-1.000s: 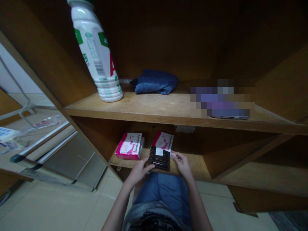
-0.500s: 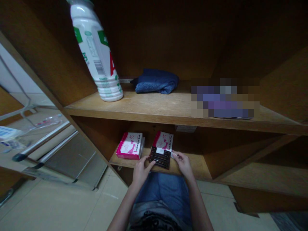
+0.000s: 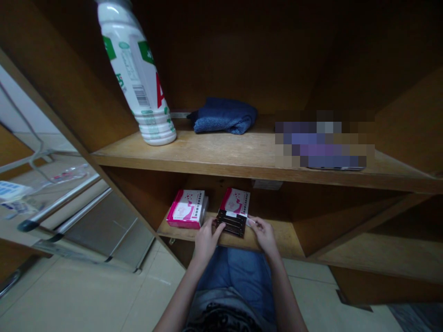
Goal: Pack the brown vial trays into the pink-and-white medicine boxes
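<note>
On the lower wooden shelf (image 3: 284,237) a pink and white box (image 3: 236,203) lies open, and a dark tray of small vials (image 3: 232,223) sticks out of its near end. My left hand (image 3: 205,239) grips the tray's left side with curled fingers. My right hand (image 3: 263,234) pinches the tray's right side at the box's white flap. A second, closed pink and white box (image 3: 187,215) lies to the left on the same shelf.
The upper shelf (image 3: 224,157) carries a tall white bottle (image 3: 138,74) at the left, a folded blue cloth (image 3: 223,116) at the back and a blurred flat item (image 3: 323,143) at the right. A mirrored door panel (image 3: 69,203) leans at the left. Pale tiled floor lies below.
The dark tray has slid further back into the pink box, so less of it shows. Both hands moved forward with it towards the shelf.
</note>
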